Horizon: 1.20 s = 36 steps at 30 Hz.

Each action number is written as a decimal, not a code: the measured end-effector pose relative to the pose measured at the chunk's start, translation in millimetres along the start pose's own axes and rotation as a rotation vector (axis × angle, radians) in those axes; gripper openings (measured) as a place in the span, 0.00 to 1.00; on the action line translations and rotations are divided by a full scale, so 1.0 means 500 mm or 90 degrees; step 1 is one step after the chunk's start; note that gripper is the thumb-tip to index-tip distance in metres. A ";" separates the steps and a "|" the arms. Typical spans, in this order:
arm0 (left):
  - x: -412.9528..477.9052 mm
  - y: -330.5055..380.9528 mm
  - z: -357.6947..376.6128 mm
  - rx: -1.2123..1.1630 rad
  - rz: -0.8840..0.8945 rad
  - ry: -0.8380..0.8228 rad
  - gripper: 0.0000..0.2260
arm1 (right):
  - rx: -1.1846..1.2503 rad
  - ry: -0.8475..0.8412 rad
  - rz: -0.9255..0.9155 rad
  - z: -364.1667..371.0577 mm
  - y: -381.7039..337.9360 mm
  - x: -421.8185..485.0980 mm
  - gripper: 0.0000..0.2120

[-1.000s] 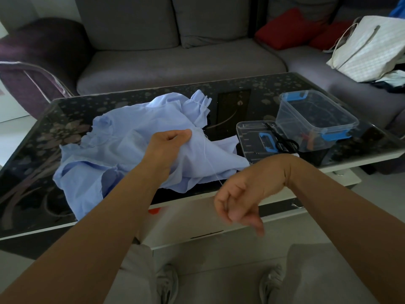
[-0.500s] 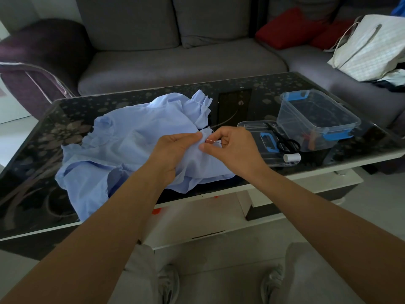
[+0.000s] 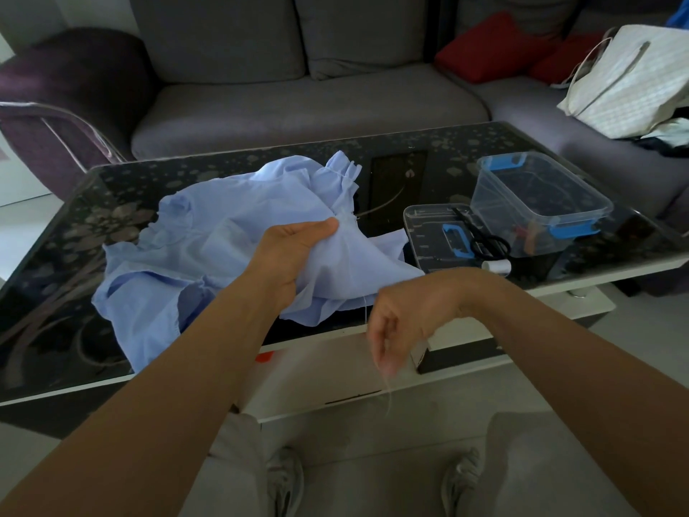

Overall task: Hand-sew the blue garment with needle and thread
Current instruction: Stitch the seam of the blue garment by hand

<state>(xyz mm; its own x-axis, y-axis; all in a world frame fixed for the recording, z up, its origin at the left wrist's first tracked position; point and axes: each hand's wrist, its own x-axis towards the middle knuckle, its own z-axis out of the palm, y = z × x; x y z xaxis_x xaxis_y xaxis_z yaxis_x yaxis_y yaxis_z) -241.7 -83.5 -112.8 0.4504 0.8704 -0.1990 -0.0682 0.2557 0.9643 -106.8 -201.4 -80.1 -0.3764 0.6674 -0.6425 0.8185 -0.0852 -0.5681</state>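
From here I see the left hand bunching a fold of the blue garment, thumb on top and fingers curled under the cloth, holding that fold just above the counter. The rest of the garment lies crumpled on the counter to the left of that hand and beyond it. The right hand hangs lower and to the right of the left one, out past the counter's near edge, wrist bent, fingers curled downward and blurred. A pale thread runs from the cloth down to it and a loose end trails below the fingertips, so I read it as pinching the thread; the needle I cannot make out. Beyond the right hand sit a clear lid with black scissors on it, a white spool just beside the lid, and a clear box with blue clasps
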 end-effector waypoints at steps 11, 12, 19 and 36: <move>0.006 -0.007 0.005 0.006 -0.045 -0.060 0.35 | 0.252 0.791 -0.106 -0.014 0.031 0.069 0.07; 0.012 -0.014 0.004 0.002 -0.044 -0.058 0.39 | 0.254 0.811 -0.106 -0.014 0.033 0.076 0.06; 0.005 -0.009 0.003 -0.025 -0.057 -0.068 0.23 | 0.246 0.697 -0.159 -0.013 0.020 0.062 0.03; -0.006 0.000 0.003 0.015 -0.025 -0.087 0.28 | 0.239 0.614 -0.036 -0.026 0.034 0.020 0.06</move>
<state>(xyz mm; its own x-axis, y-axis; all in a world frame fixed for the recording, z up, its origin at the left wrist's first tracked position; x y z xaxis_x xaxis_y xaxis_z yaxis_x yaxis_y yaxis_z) -241.9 -86.8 -112.1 0.5701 0.7937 -0.2121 -0.0276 0.2765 0.9606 -90.9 -186.8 -89.7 0.2336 0.9722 -0.0189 0.5601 -0.1504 -0.8147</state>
